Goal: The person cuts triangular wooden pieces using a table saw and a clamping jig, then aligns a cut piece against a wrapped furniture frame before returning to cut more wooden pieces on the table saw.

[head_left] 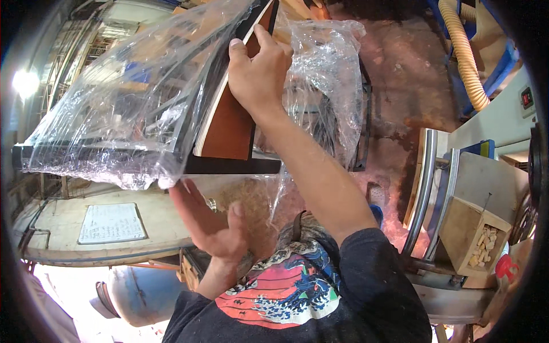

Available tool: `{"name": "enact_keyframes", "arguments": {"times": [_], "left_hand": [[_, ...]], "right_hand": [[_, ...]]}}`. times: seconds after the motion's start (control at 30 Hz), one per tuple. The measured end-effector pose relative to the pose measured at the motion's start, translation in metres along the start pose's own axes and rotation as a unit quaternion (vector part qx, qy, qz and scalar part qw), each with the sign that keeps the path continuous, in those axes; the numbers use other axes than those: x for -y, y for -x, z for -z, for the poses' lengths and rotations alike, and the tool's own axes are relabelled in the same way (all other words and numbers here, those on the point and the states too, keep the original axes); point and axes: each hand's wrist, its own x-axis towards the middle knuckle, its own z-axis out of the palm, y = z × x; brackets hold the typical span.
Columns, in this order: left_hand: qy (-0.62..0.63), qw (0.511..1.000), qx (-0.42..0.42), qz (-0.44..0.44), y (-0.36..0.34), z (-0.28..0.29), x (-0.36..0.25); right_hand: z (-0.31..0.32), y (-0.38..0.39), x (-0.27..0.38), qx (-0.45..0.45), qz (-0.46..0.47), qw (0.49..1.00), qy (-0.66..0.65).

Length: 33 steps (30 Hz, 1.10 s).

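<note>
A clear plastic bag (pixel 114 108) drapes the dark-framed wooden panel (pixel 229 126) I hold up before me. My right hand (pixel 257 74) pinches the panel's upper edge, fingers pressed together; my left hand (pixel 214 226), fingers spread, is open just under its lower corner.

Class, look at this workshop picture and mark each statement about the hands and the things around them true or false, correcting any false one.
1. The right hand grips the top edge of the wooden panel. True.
2. Clear plastic wrap covers part of the panel. True.
3. The left hand holds a hammer. False: it is open, under the panel's lower edge.
4. The small wooden box at right is empty. False: it holds short pale wooden pieces.
5. The hose is black. False: it is yellowish.
</note>
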Motion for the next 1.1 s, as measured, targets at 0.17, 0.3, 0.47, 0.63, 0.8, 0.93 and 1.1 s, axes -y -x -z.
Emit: {"name": "enact_keyframes", "arguments": {"times": [0.17, 0.3, 0.47, 0.63, 0.8, 0.93, 1.1], "left_hand": [[-0.169, 0.970, 0.091, -0.152, -0.005, 0.016, 0.004], [-0.192, 0.967, 0.025, -0.166, -0.027, 0.008, 0.017], [-0.074, 0.984, -0.062, -0.148, -0.037, -0.004, 0.020], [-0.023, 0.996, -0.075, -0.052, -0.020, -0.008, 0.031], [0.004, 0.997, -0.070, 0.011, -0.026, -0.021, 0.013], [0.104, 0.990, -0.038, 0.091, -0.044, -0.023, 0.008], [0.055, 0.991, -0.054, 0.107, -0.059, -0.035, 0.005]], "right_hand": [[0.005, -0.002, 0.004, 0.053, -0.012, 0.998, -0.023], [0.005, 0.010, 0.003, 0.039, -0.034, 0.999, -0.014], [0.004, 0.026, 0.001, 0.043, 0.010, 0.999, -0.007], [0.005, 0.025, 0.009, -0.024, 0.056, 0.997, -0.048], [0.007, 0.027, 0.010, -0.036, 0.079, 0.995, -0.051], [0.006, 0.025, 0.009, -0.071, 0.102, 0.991, -0.045], [0.002, 0.027, 0.010, -0.073, 0.068, 0.992, -0.077]]}}
